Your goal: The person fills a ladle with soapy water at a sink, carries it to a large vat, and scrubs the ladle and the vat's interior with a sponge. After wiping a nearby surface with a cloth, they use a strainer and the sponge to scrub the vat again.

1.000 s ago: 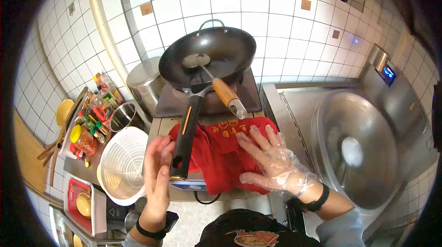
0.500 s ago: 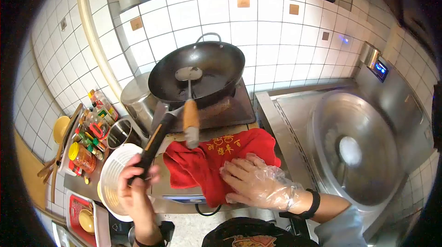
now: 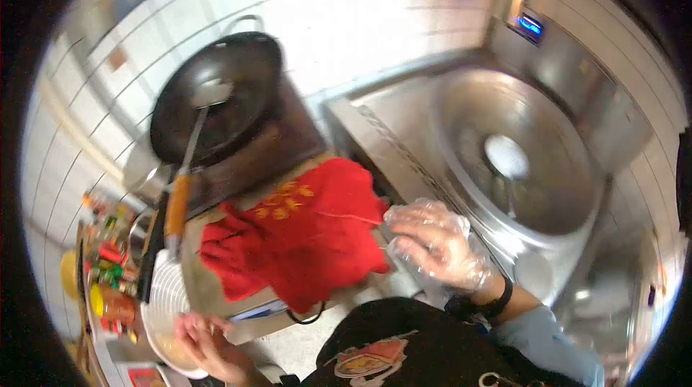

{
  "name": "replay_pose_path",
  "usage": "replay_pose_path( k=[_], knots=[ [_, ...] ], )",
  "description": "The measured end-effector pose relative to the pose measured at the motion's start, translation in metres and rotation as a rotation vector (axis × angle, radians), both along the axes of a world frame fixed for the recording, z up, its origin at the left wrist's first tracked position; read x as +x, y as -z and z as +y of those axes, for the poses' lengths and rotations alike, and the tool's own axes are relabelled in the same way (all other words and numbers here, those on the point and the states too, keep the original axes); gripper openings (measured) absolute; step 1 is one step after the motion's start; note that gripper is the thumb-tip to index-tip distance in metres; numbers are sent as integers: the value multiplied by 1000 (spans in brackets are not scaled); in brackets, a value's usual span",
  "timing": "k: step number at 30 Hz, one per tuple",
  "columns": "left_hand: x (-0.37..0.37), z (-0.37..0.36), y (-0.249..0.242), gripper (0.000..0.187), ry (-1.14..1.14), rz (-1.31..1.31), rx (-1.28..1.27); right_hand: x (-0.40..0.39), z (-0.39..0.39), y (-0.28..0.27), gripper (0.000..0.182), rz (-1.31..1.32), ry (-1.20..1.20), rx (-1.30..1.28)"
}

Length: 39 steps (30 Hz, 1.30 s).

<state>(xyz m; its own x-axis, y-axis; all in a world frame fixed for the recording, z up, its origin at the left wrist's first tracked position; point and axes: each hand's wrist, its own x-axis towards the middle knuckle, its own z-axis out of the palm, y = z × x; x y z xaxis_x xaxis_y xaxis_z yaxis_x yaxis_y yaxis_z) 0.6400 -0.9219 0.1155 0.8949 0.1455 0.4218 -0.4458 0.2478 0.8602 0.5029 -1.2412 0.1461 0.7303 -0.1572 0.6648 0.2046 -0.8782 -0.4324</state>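
Observation:
My left hand point(image 3: 207, 346), blurred, is off the wok handle with its fingers loosely apart, close to the rim of a white slotted basket point(image 3: 167, 290). My right hand point(image 3: 441, 244) wears a clear plastic glove, its fingers bent and apart, just beyond the right edge of a red cloth point(image 3: 310, 236) with yellow lettering. The cloth lies crumpled on the counter in front of the stove. Behind it, a black wok point(image 3: 249, 109) sits on the burner, its handle pointing toward me. A spatula point(image 3: 178, 207) with a wooden grip rests in the wok.
At the right, a large metal basin point(image 3: 551, 163) is set into the steel counter, with a ladle point(image 3: 507, 158) inside. Seasoning bottles and jars point(image 3: 115, 304) crowd the left side. A lit digital display point(image 3: 530, 24) is on the back panel.
My left hand has let go of the wok handle and dropped lower. My right hand has come off the red cloth toward the right. The view has swung right.

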Motion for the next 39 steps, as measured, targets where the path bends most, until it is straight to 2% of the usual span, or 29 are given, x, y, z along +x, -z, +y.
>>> replay_pose_path(
  k=[1, 2, 3, 5, 7, 9, 10, 11, 14, 15, 18, 19, 22, 25, 27, 29, 30, 31, 33, 35, 37, 39],
  knots=[
    [-4, 5, 2, 39, 268, -28, 239, -20, -10, 14, 17, 6, 112, -14],
    [-11, 1, 6, 24, 386, -37, 370, -43, -17, 21, 13, 39, 259, 31],
    [-17, -13, -8, 24, 467, -20, 376, -67, -25, 27, 9, 68, 404, 75],
    [-26, -52, -52, 17, 1183, -140, 897, -123, -47, 44, 5, 108, 787, 27],
    [-33, -83, -59, 15, 1390, -120, 1120, -176, -53, 48, 8, 189, 1100, 11],
    [-32, -98, -51, 14, 1549, -70, 1160, -222, -47, 47, 13, 391, 1352, 42],
    [-32, -104, -48, 14, 1600, -74, 1133, -240, -38, 45, 17, 539, 1403, 32],
    [-33, -110, -45, 14, 1648, -74, 1105, -256, -27, 48, 17, 552, 1448, 46],
    [-42, -131, -47, 16, 1749, -70, 1208, -304, 4, 77, 25, 1000, 1476, 259],
    [-45, -136, -46, 16, 1774, -66, 1225, -307, 18, 79, 24, 984, 1539, 386],
    [-49, -154, -34, 19, 1896, -42, 1295, -338, 48, 119, 24, 962, 1616, 383],
    [-52, -160, -33, 19, 1923, -57, 1296, -341, 55, 122, 24, 948, 1677, 484],
    [-62, -176, -33, 21, 2004, -30, 1247, -355, 64, 136, 25, 912, 1639, 615],
    [-70, -192, -31, 25, 2014, -34, 1322, -363, 63, 150, 27, 764, 1646, 468],
    [-78, -208, -19, 13, 1928, -195, 1335, -365, 51, 152, 25, 792, 1617, 487],
    [-86, -235, -7, 13, 1934, -139, 1371, -359, 39, 148, 23, 799, 1583, 446],
    [-88, -253, 6, 11, 2061, -228, 1305, -356, 33, 149, 21, 788, 1576, 449],
    [-92, -270, 18, 17, 2183, -315, 1231, -352, 27, 151, 21, 781, 1570, 452],
    [-119, -305, 30, 10, 2046, -307, 1257, -343, 16, 156, 22, 641, 1457, 450],
    [-138, -344, 53, 11, 1959, -475, 1307, -331, 11, 157, 24, 557, 1302, 417],
    [-147, -379, 102, 13, 1847, -612, 1329, -321, 8, 170, 27, 578, 1168, 403],
    [-167, -411, 120, 22, 1683, -774, 1561, -307, 6, 156, 27, 440, 1040, 458]
  ],
)
